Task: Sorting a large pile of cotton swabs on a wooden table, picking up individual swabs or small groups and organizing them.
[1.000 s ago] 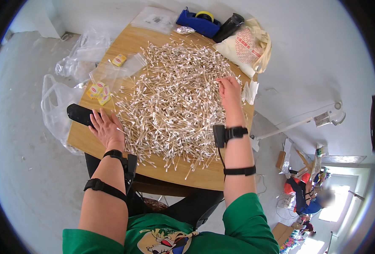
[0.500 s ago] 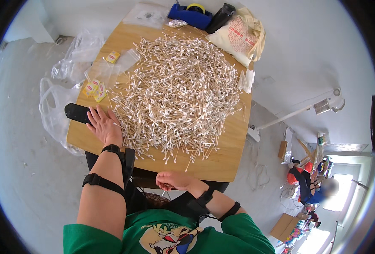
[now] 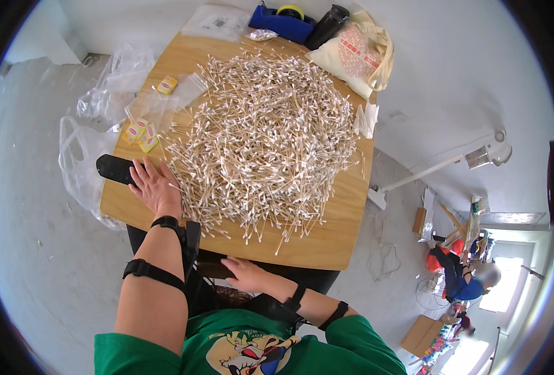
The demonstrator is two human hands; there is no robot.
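My left hand (image 3: 157, 190) lies flat at the left side of the wooden table (image 3: 289, 250), fingers stretched out. Its fingertips touch a flat black oblong object (image 3: 114, 169) that juts past the table's edge. Right beside that hand begins a big heap of cotton swabs (image 3: 258, 137) with pale wooden sticks and white tips. My right hand (image 3: 244, 275) is just off the near edge, in front of my body. Its fingers look loosely extended with nothing in them; some are partly hidden.
Small yellow boxes (image 3: 147, 139) and clear bags lie left of the heap. At the back are a blue tape dispenser (image 3: 278, 26), a black bottle (image 3: 328, 27) and a cream cloth bag (image 3: 346, 59). White plastic bags (image 3: 89, 156) hang by the left edge. Another person (image 3: 464, 281) is far right.
My right hand has uncurled from a loosely closed shape and shifted slightly, its fingers now reaching toward the table's near edge. The left hand stays where it was.
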